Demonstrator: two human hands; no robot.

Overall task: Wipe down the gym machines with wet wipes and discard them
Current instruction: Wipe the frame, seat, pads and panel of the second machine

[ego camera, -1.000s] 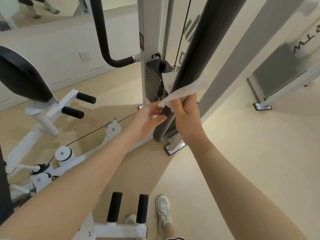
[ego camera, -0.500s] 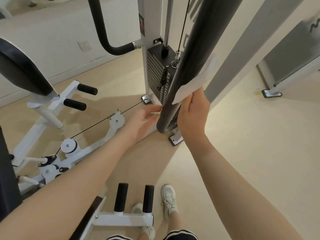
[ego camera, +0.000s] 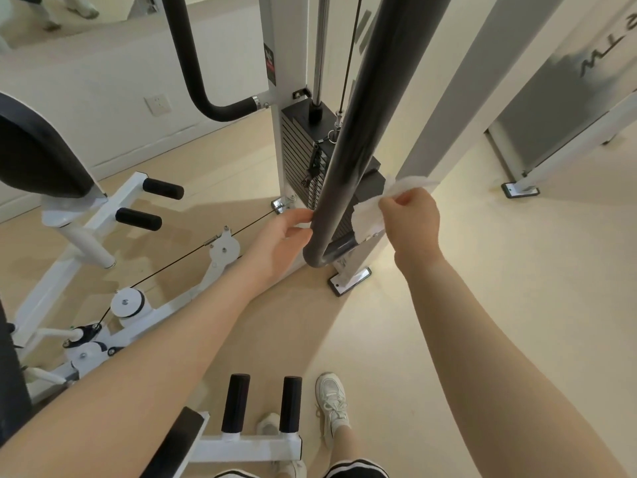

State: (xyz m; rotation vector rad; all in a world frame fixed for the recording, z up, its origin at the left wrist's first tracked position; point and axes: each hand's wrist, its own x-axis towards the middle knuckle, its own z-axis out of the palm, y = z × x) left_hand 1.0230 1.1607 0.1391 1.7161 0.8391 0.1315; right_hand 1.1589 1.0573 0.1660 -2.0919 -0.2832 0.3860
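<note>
At six o'clock, nearest, a white lace-up sneaker (ego camera: 331, 405) stands on the beige floor, with two black foam rollers on a white steel bracket (ego camera: 262, 408) just beside it at seven o'clock. Further out, the left hand (ego camera: 281, 236) has its fingers loosely extended, fingertips touching the left side of the thick black padded bar (ego camera: 362, 132) near its lower bend. At one o'clock from that bend, the right hand (ego camera: 412, 220) pinches a crumpled white wet wipe (ego camera: 386, 198) between thumb and fingers, just right of the bar. Behind the bar stands the black weight stack (ego camera: 296, 157).
</note>
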